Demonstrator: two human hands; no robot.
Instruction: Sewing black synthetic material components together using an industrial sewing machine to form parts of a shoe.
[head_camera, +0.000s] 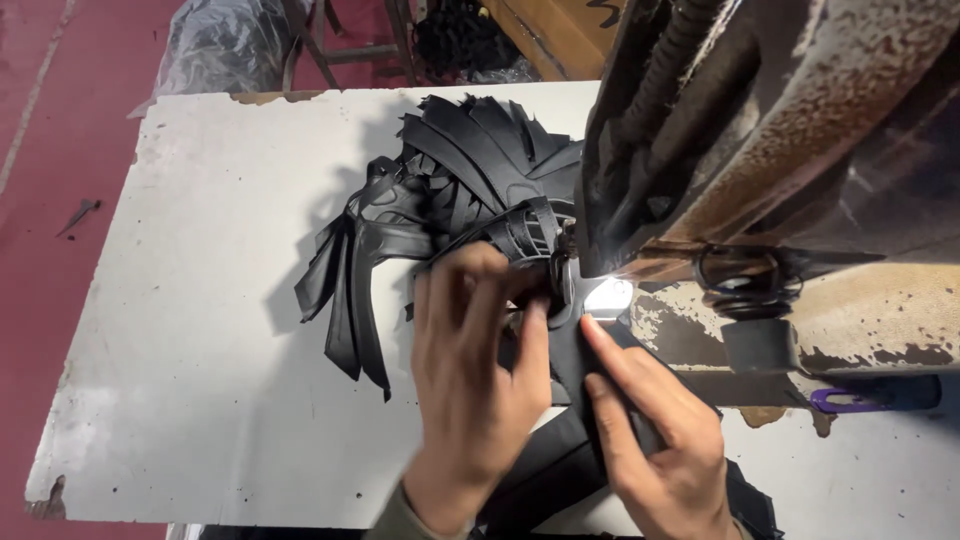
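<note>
- Head view: left hand (475, 385) at 6 o'clock of the frame, back of hand up, fingers spread slightly and pressed flat onto a black cut piece (560, 345), fingertips bunched near the lit spot under the machine.
- Right hand (655, 430) at 5 o'clock, just beside the left. Index finger stretched out straight toward 11 o'clock, tip resting on the same black cut piece right at the lit spot; other fingers curled loosely against the material. Not pinching, pressing down.
- Black cut piece lies under both hands, running from the needle area down toward 6 o'clock, off the table's near edge.
- Sewing machine (780, 120) fills 1 to 3 o'clock: worn, rust-speckled body, a coiled spring with a dark knob on its front. A small light glows at its foot, at frame centre.
- Pile of black shaped pieces (470, 170) at 12 o'clock of the hands, fanned out, touching the machine's left side; several long curved strips trail toward 9 o'clock.
- White worktable (200, 300) carries everything; its edges are chipped, surface scuffed.
- Purple-handled tool (850, 400) at 3 o'clock, lying on the table below the machine body; what kind cannot be told.
- Red floor (50, 150) at 9 to 11 o'clock beyond the table.
</note>
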